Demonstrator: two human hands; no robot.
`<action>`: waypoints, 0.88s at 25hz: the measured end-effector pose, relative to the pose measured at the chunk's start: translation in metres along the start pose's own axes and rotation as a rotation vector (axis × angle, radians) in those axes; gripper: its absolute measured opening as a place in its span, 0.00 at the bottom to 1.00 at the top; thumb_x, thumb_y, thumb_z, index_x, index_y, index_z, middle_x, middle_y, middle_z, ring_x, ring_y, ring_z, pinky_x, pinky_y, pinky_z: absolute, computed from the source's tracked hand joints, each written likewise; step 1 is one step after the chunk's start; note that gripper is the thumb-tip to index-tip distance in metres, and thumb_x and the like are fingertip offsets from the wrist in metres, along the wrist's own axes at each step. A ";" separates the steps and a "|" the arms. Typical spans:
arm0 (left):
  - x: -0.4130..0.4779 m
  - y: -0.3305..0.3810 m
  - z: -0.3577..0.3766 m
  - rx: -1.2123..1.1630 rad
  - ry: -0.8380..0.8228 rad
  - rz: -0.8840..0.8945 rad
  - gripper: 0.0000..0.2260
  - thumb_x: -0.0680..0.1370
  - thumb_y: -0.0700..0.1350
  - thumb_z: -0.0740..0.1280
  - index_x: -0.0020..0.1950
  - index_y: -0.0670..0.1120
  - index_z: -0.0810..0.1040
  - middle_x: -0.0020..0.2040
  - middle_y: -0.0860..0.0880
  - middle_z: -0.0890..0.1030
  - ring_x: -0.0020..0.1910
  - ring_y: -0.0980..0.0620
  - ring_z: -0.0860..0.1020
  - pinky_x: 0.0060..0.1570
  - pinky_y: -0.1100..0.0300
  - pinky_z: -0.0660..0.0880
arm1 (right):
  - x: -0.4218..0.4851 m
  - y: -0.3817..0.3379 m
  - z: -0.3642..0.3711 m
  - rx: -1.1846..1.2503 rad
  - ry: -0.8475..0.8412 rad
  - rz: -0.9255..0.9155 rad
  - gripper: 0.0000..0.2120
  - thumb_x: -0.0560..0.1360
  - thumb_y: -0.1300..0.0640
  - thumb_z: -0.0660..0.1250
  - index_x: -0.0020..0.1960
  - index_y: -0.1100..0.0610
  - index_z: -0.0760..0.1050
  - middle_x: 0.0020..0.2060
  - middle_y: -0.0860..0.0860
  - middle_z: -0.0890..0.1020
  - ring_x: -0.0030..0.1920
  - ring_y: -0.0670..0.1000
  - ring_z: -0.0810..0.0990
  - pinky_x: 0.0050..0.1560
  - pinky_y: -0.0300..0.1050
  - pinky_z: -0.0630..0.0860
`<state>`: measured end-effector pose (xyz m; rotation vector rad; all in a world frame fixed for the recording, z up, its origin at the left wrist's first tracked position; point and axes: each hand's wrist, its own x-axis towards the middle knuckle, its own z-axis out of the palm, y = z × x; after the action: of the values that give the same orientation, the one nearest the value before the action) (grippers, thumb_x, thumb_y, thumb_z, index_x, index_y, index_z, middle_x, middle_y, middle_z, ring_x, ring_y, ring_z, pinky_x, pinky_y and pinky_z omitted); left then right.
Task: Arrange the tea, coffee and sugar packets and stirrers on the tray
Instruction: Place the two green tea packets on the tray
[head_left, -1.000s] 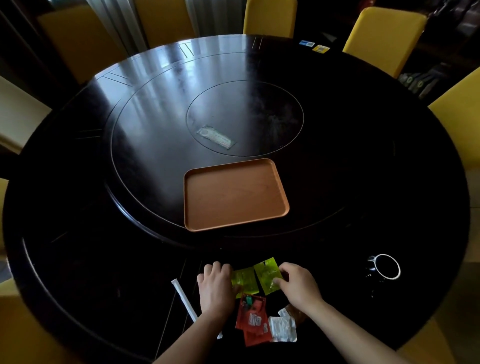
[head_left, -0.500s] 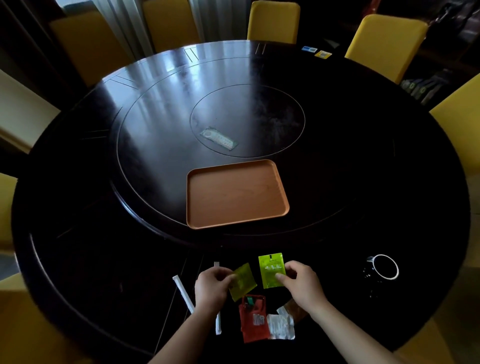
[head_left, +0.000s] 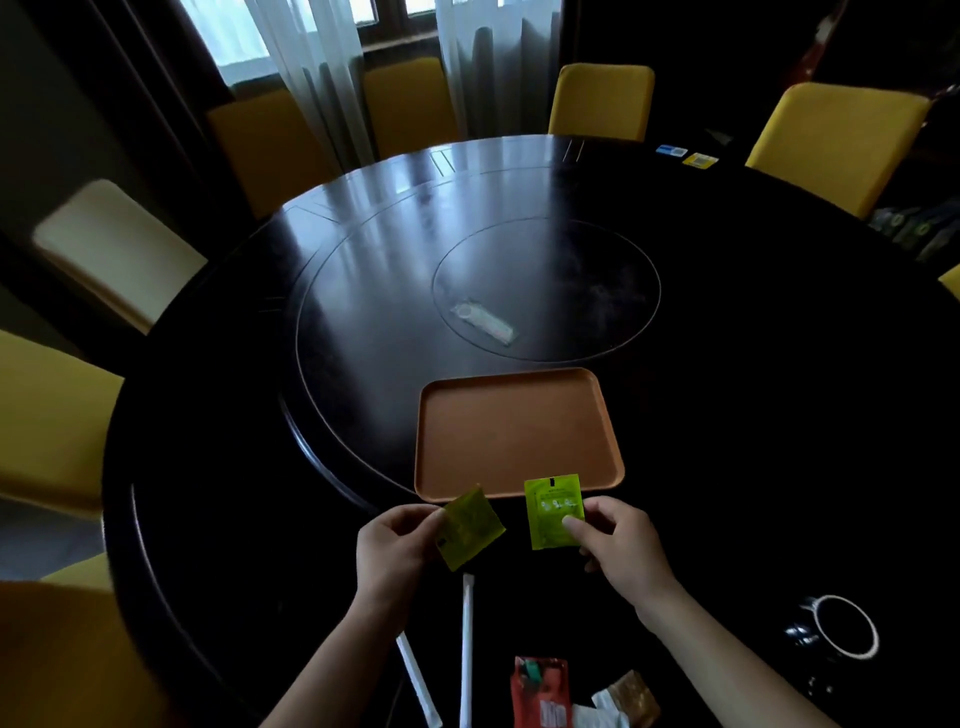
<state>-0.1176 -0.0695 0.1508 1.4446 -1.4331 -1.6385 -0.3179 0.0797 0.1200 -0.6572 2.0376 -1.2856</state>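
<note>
An empty orange-brown tray (head_left: 514, 431) lies on the dark round table, just beyond my hands. My left hand (head_left: 397, 545) pinches a tilted green tea packet (head_left: 470, 527) in the air near the tray's front edge. My right hand (head_left: 621, 545) pinches a second green tea packet (head_left: 551, 512), held upright, its top overlapping the tray's front rim. Below my hands on the table lie two white wrapped stirrers (head_left: 466, 649) (head_left: 418, 680), a red packet (head_left: 540, 693), a white packet (head_left: 597, 714) and a brown packet (head_left: 634, 693).
A black cup (head_left: 844, 626) with a white rim stands at the lower right. A clear wrapped item (head_left: 483, 321) lies on the inner turntable behind the tray. Two small cards (head_left: 685, 155) sit at the table's far edge. Yellow chairs (head_left: 602, 101) ring the table.
Both hands have lifted the green tea packets off the table and carried them forward to the tray's front edge. The view has tilted up.
</note>
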 end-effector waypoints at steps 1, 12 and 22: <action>0.014 0.010 -0.002 0.030 -0.005 0.038 0.02 0.75 0.40 0.75 0.42 0.43 0.87 0.38 0.43 0.87 0.40 0.43 0.86 0.44 0.49 0.84 | 0.012 -0.008 0.003 0.001 0.017 -0.002 0.02 0.75 0.61 0.72 0.44 0.55 0.81 0.33 0.51 0.82 0.28 0.43 0.78 0.27 0.40 0.76; 0.171 0.036 0.042 0.438 -0.094 0.523 0.09 0.70 0.34 0.76 0.41 0.48 0.87 0.39 0.54 0.86 0.41 0.54 0.83 0.46 0.52 0.81 | 0.141 -0.042 0.027 -0.892 0.251 -0.293 0.04 0.71 0.57 0.73 0.41 0.57 0.79 0.39 0.54 0.79 0.39 0.59 0.81 0.35 0.51 0.76; 0.196 0.008 0.019 1.145 -0.265 0.787 0.11 0.67 0.45 0.76 0.48 0.56 0.86 0.54 0.51 0.84 0.55 0.45 0.80 0.48 0.51 0.74 | 0.163 -0.025 0.042 -0.857 0.102 -0.331 0.15 0.70 0.49 0.76 0.53 0.54 0.82 0.45 0.51 0.80 0.47 0.55 0.79 0.44 0.49 0.77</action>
<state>-0.1947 -0.2382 0.0830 0.8351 -2.8412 -0.4569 -0.3948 -0.0685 0.0892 -1.3705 2.6280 -0.5426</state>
